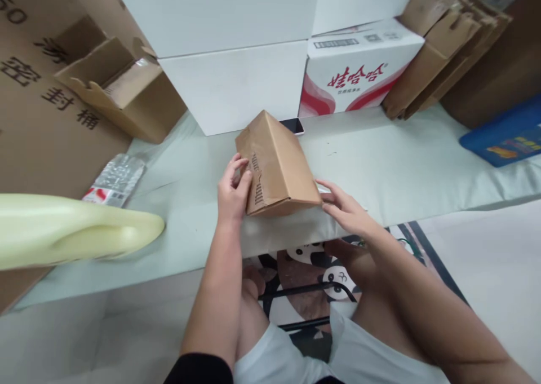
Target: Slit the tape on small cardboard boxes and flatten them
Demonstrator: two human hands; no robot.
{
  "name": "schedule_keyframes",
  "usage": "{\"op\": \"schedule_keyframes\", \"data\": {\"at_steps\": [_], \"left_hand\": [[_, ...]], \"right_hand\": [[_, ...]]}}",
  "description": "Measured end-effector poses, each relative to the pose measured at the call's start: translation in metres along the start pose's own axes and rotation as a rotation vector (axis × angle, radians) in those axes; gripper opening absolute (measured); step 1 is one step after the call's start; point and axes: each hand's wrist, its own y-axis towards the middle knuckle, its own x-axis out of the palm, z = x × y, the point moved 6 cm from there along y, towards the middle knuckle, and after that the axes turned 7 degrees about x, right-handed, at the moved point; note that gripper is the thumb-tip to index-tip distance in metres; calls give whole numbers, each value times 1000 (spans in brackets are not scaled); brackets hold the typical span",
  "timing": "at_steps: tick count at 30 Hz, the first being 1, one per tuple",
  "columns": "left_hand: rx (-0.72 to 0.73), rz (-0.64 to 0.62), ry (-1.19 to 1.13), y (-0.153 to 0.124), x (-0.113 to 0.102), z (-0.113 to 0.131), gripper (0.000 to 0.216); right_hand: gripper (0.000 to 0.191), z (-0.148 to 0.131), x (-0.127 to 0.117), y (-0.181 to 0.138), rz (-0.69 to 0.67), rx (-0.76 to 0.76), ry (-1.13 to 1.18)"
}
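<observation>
A small brown cardboard box [291, 164] stands tilted on the pale green covered table, between my two hands. My left hand [234, 188] holds its left side, with the thumb and fingers against the face that bears dark printing. At its lower right corner, my right hand [343, 204] grips the box with bent fingers, partly hidden behind that corner. Something white shows beside the right fingers, too little of it to name. Just behind the box lies a dark-screened phone [295, 126], partly covered by it.
White cartons [236, 85] and a red-and-white carton [355, 74] line the back. An opened cardboard box [147, 102] stands left, near a clear plastic packet [120, 172]. A pale yellow object [84, 226] juts in. Flattened cardboard [435, 57] and a blue package [502, 133] are right.
</observation>
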Motion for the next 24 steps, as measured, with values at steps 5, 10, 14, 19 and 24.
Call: {"op": "schedule_keyframes", "data": {"at_steps": [5,10,14,19,24], "left_hand": [[-103,-218,-171,-8,19,-7,82],[-175,-272,-331,-12,32,-9,98],[-212,-240,-363,-12,32,-13,94],[-251,-194,-446,-12,24,-14,81],[-200,-264,-136,-12,26,-31,53]], "right_hand": [[79,6,9,4,52,21,254],[98,20,9,15,198,77,540],[108,28,9,18,227,140,653],[90,19,-3,18,309,52,662],[107,14,-11,21,372,-48,598]]}}
